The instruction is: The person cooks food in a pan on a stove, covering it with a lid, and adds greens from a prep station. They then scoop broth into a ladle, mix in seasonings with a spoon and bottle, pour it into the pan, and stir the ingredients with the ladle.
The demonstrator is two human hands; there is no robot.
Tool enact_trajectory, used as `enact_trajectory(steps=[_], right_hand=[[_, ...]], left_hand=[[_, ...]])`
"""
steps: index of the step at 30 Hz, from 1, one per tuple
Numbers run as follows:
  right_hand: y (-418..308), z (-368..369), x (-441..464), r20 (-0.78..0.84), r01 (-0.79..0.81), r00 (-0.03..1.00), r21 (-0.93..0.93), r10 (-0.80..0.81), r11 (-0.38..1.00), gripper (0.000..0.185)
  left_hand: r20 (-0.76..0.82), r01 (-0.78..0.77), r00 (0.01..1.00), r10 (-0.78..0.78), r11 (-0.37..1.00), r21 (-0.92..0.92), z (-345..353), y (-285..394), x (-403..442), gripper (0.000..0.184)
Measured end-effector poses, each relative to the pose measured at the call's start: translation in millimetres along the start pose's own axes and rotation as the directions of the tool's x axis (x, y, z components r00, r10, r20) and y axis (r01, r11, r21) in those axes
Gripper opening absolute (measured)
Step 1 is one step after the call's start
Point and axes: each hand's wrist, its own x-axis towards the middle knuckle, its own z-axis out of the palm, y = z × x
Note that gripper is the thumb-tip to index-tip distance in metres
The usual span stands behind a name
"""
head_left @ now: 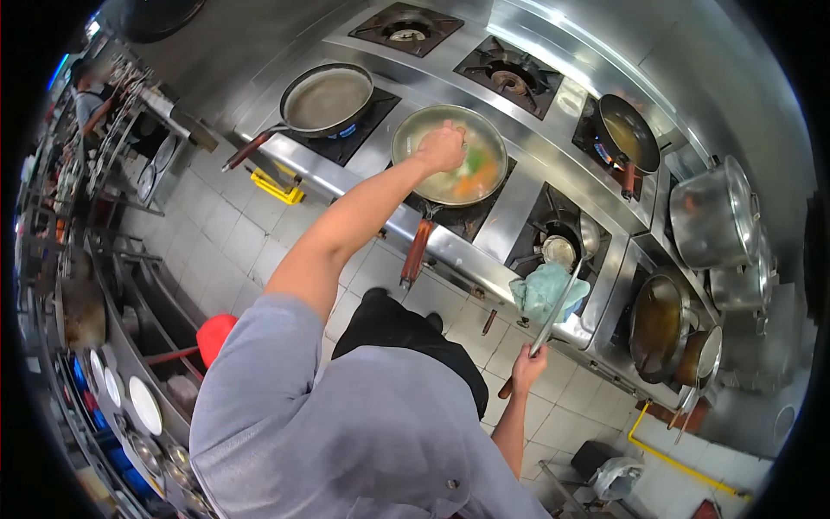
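My left hand [443, 148] is closed at the top of what looks like a clear glass lid [422, 121] over a frying pan. Beneath it, blurred green and orange food [475, 173] shows. The pan's reddish-brown handle [417, 253] points toward my body. Low at the right, my right hand [526, 370] grips a long metal ladle [553, 317] by its handle, whose brown end sticks out below the fist. The ladle's bowl [590, 235] reaches over the front right burner. Beside its shaft, a pale green cloth [543, 291] lies on the stove's front edge.
A second frying pan [327, 99] with cloudy liquid sits over a blue flame at left. Behind stands a dark pan [624, 134] over another flame. Large pots [711, 212] and a wok [659, 324] stand at right. Plates [145, 405] line the left counter; another person [91, 104] is farther off.
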Motion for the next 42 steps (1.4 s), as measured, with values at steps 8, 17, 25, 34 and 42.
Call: enact_trajectory(steps=[8, 17, 25, 34, 42], right_hand=[[-37, 32, -23, -0.115, -0.131, 0.985, 0.005, 0.13, 0.991, 0.019], [-90, 59, -52, -0.205, -0.212, 0.952, 0.093, 0.227, 0.973, 0.018], [-66, 69, -53, -0.156, -0.191, 0.965, 0.142, 0.213, 0.971, 0.018], [-117, 45, -19, 0.183, -0.283, 0.957, 0.407, 0.227, 0.868, 0.023], [-165, 36, 20, 0.438, -0.094, 0.899, 0.184, 0.004, 0.979, 0.03]], left_hand=[[0.059, -0.162, 0.985, 0.16, 0.986, 0.04, -1, -20, 58, 0.029], [0.22, 0.143, 0.974, 0.063, 0.583, -0.8, -100, -60, 132, 0.036], [0.207, 0.195, 0.965, 0.16, 0.089, -0.977, -132, -87, 128, 0.026], [0.148, 0.152, 0.986, 0.073, -0.05, -0.987, -120, -100, 91, 0.026], [0.005, -0.003, 0.998, -0.059, -0.131, -0.991, -132, -91, 35, 0.023]])
